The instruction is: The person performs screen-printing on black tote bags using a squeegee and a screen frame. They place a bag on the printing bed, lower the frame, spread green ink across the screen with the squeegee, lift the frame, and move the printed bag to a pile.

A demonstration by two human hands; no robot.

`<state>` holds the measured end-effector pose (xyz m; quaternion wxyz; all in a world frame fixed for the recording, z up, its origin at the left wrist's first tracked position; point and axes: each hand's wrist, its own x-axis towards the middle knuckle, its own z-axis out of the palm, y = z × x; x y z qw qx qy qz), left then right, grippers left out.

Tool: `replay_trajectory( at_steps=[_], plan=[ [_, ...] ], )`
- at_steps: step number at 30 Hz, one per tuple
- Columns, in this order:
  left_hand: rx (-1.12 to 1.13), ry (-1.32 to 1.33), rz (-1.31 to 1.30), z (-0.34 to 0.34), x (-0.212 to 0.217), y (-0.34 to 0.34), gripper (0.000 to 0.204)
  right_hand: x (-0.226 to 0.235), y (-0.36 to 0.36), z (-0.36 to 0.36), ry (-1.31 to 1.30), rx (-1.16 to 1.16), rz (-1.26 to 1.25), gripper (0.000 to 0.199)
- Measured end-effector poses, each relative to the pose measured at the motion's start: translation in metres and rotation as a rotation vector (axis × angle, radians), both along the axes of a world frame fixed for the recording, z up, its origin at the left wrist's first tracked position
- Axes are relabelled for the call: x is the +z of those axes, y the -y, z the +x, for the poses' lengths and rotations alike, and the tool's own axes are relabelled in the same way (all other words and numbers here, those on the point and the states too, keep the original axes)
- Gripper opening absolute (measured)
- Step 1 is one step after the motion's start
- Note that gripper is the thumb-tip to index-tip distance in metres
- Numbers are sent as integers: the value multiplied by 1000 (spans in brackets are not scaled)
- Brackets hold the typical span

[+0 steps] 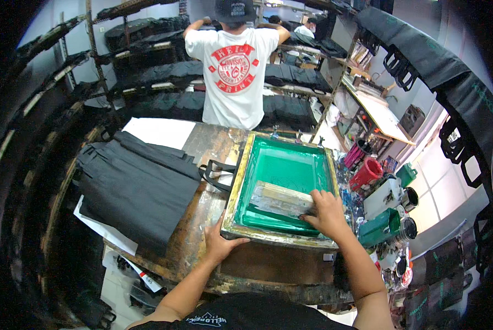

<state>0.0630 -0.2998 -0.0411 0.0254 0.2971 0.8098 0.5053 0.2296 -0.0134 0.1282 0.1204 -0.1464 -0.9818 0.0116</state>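
A screen-printing frame with a yellowish rim and green mesh lies flat on a worn wooden table. My right hand grips a wide wooden-handled squeegee lying across the near part of the mesh, in green ink. My left hand presses on the frame's near left corner, thumb over the rim. Black bag handles stick out from under the frame's left side.
A stack of black fabric bags lies left of the frame on white paper. Ink tubs, a red cup and green containers crowd the right edge. A person in a white printed shirt stands behind the table at drying racks loaded with black bags.
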Motion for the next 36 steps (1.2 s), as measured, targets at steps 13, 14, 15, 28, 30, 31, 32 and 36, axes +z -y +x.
replay_trajectory(
  at_steps=[13, 14, 15, 28, 30, 31, 32, 36],
  plan=[
    [5, -187, -150, 3, -14, 11, 118, -61, 15, -21, -38, -15, 32, 51],
    [5, -170, -146, 3, -13, 10, 118, -63, 3, -31, -40, -21, 49, 52],
    [14, -128, -170, 5, -8, 11, 118, -69, -9, -44, -49, -22, 60, 53],
    [5, -134, -207, 2, -30, 20, 109, -99, -201, -210, -110, -69, 199, 68],
    [22, -150, -232, 3, -22, 17, 104, -97, -220, -227, -40, -59, 147, 70],
    [0, -206, -272, 1, -17, 16, 109, -93, -231, -231, -9, -63, 121, 71],
    [-23, -261, -311, -1, -12, 14, 114, -87, -242, -237, 44, -74, 86, 72],
    [24, -260, -455, -3, -9, 17, 119, -77, -253, -241, 42, -56, 94, 73]
  ],
)
